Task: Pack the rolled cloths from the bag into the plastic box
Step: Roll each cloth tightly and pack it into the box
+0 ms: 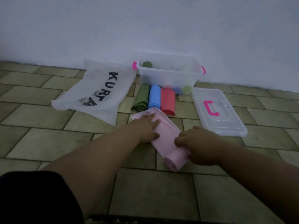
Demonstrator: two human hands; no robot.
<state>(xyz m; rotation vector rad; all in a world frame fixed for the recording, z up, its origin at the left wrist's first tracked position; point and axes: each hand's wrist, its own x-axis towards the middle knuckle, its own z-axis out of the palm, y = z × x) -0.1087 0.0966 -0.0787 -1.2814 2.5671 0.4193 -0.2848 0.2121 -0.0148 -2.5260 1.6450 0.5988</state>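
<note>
Rolling looks like the step in hand. The pink cloth (163,135) lies on the floor well in front of the box (161,76), on the person's side of it, and is not yet inside. Its long axis runs on a slant: the loose, flat tail points toward the box's left front corner, and the thick rolled end points away from the box and a little to the right.

The left hand (145,126) rests on the tail, the part nearer the box, with its fingers straight and spread flat on the fabric. The right hand (197,143) is at the rolled end, farther from the box, with its fingers curled on the roll's right side.

Between the pink cloth and the box's front wall lie three finished rolls side by side, their long axes pointing at the box: a green roll (141,97), a blue roll (154,96) and a red roll (168,101). More rolls show dimly through the box's clear wall. The bag (97,94) lies flat to the left of the box, and the lid (216,110) lies to its right front.

I judge the next move hinges on that slant. The roll must travel up the cloth toward the box, so the right hand drives while the left holds the tail taut, and the tail could skew if the left lifts early.
</note>
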